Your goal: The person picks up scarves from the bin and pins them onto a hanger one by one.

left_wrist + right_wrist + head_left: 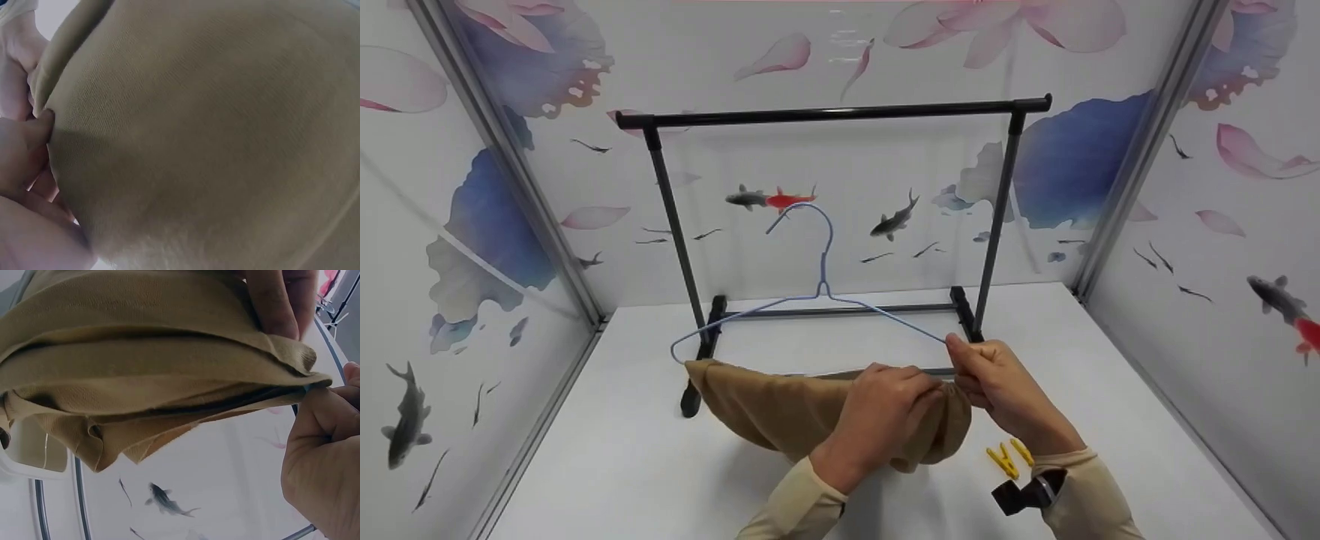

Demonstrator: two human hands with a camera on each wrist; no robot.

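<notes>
The left hand point(877, 416) gripped the upper edge of the brown cloth point(772, 405) toward its right end, fingers bent over the fabric. Just to the right, the right hand point(1001, 382) pinched the right end of the blue hanger point(823, 268) together with the cloth's corner, thumb on the far side. The cloth's left corner met the hanger's left end; from there the fabric sagged in soft folds, bunching at the right. Both things were on the near side of the black rack point(840, 114), with yellow clips point(1003, 460) near right.
</notes>
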